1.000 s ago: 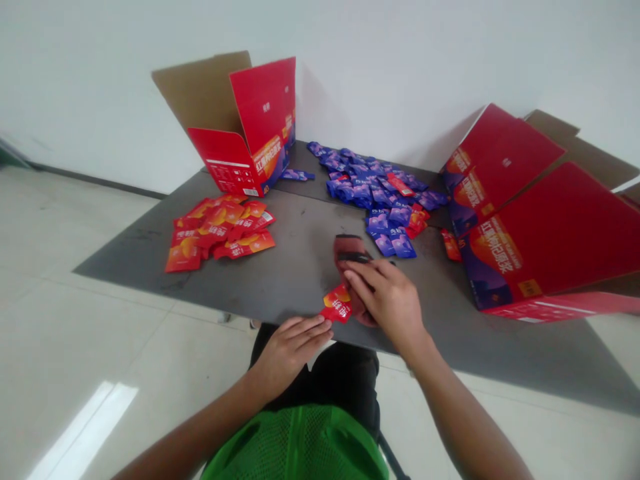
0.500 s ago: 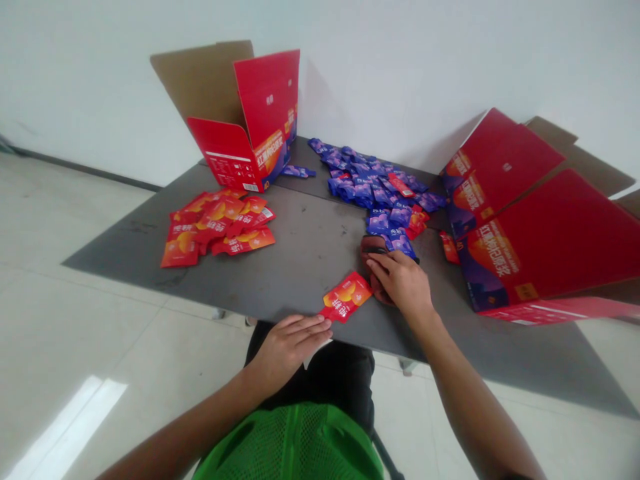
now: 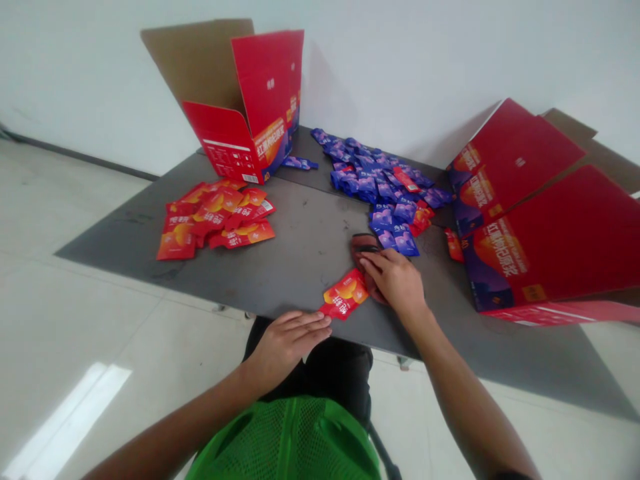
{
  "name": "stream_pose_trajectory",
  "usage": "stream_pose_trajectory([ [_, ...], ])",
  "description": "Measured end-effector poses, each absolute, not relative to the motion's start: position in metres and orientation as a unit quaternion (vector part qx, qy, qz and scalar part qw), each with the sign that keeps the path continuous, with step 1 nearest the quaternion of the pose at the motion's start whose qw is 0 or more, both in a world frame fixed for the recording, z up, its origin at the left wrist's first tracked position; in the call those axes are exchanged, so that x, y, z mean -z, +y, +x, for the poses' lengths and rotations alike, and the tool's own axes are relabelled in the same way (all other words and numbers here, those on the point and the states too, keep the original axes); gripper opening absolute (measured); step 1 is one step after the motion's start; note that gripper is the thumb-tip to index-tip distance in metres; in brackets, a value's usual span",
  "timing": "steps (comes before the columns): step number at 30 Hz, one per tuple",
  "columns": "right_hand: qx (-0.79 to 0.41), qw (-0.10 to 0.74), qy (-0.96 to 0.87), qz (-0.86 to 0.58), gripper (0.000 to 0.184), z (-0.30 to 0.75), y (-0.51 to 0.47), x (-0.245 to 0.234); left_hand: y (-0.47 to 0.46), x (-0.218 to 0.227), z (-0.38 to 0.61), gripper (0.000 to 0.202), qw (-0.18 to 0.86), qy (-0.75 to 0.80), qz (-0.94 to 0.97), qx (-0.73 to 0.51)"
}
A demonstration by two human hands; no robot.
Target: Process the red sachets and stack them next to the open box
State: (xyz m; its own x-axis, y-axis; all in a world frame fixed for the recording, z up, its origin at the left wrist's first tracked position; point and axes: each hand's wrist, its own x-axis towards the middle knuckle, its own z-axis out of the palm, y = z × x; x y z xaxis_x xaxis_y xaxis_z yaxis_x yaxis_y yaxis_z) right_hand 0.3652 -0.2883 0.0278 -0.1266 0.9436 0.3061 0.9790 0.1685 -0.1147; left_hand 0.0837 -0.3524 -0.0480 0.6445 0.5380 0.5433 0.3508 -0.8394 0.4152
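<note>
My right hand (image 3: pixel 396 280) lies over a dark red object (image 3: pixel 361 243) on the grey table (image 3: pixel 300 257), fingers curled onto it, beside a red-orange sachet (image 3: pixel 345 293) near the front edge. My left hand (image 3: pixel 289 337) rests at the table's front edge, fingers stretched out together, fingertips just short of that sachet, holding nothing. What the dark red object is I cannot make out.
A heap of red sachets (image 3: pixel 213 219) lies at the left, a heap of blue sachets (image 3: pixel 380 187) at the back middle. An open red carton (image 3: pixel 240 133) stands at the back left. Two flattened red cartons (image 3: pixel 530 220) lie at the right. Pale tiled floor surrounds the table.
My right hand slid right off the red-orange sachet onto the dark red object, leaving the sachet uncovered on the table. My left hand stayed at the front edge.
</note>
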Motion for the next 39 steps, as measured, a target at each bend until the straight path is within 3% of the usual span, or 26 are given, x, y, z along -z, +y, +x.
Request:
stream_pose_trajectory([
  [6,0.037,0.238,-0.77,-0.59,0.034,0.323,-0.315,-0.038,-0.352,0.049,0.084,0.029,0.146,0.247,0.895,-0.342],
  [12,-0.023,0.216,-0.807,-0.55,0.034,0.299,-0.327,-0.01,-0.352,0.048,0.085,0.028,0.146,0.252,0.893,-0.343],
  [19,0.073,0.158,-0.738,-0.653,0.033,0.371,-0.294,-0.025,-0.352,0.052,0.086,0.028,0.14,0.244,0.887,-0.366],
  [24,0.044,0.241,-0.76,-0.602,0.032,0.327,-0.316,-0.033,-0.352,0.05,0.088,0.027,0.142,0.249,0.882,-0.375],
  [28,-0.01,0.219,-0.827,-0.518,0.031,0.284,-0.331,-0.019,-0.353,0.048,0.089,0.025,0.147,0.26,0.883,-0.363],
  [31,-0.017,0.22,-0.81,-0.543,0.031,0.297,-0.321,-0.009,-0.353,0.048,0.088,0.027,0.143,0.255,0.885,-0.362],
  [37,0.067,0.169,-0.744,-0.643,0.031,0.369,-0.291,-0.025,-0.353,0.048,0.087,0.026,0.148,0.249,0.881,-0.375],
  [39,0.093,0.189,-0.729,-0.651,0.031,0.369,-0.294,-0.035,-0.353,0.048,0.087,0.025,0.148,0.25,0.879,-0.379],
])
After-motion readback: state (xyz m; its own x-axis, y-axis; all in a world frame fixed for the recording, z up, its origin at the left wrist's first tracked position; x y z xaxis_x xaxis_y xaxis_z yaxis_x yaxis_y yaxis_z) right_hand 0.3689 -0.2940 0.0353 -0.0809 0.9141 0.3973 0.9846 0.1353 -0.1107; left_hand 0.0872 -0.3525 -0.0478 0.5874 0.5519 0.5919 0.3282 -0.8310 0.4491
